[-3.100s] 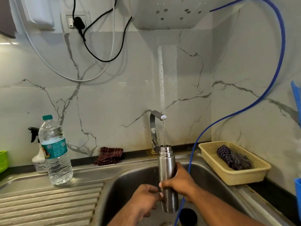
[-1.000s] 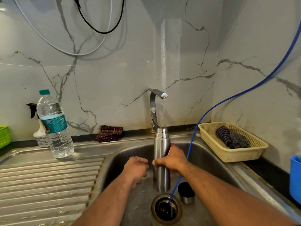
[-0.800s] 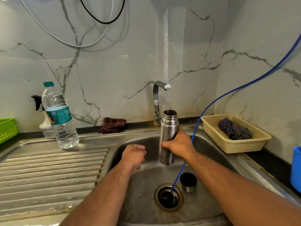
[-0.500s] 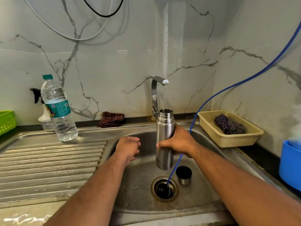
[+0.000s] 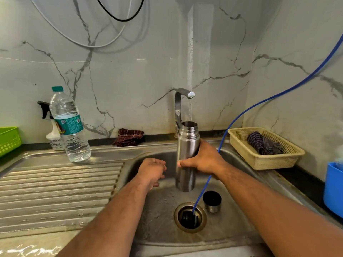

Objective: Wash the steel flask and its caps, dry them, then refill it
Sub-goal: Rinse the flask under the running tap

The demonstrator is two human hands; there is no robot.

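The steel flask (image 5: 186, 154) stands upright in the air over the sink basin (image 5: 163, 210), uncapped, its mouth under a thin stream from the tap (image 5: 182, 101). My right hand (image 5: 204, 161) grips the flask around its middle. My left hand (image 5: 153, 171) hovers just left of the flask with loosely curled fingers, holding nothing and not touching it. A steel cap with a dark inside (image 5: 212, 201) sits open side up on the basin floor, right of the drain (image 5: 190, 217). Any other cap is out of sight.
A blue hose (image 5: 246, 110) runs from upper right down into the drain. A plastic water bottle (image 5: 69, 127) and spray bottle (image 5: 53, 134) stand on the ribbed drainboard's back. A folded dark cloth (image 5: 130, 137) lies behind the sink; a beige basket (image 5: 265, 149) with a cloth sits right, beside a blue tub (image 5: 333, 190).
My left hand let go of the flask's lower body and drew away to the left. My right hand lifted the flask slightly, keeping it under the stream. The camera tilted downward.
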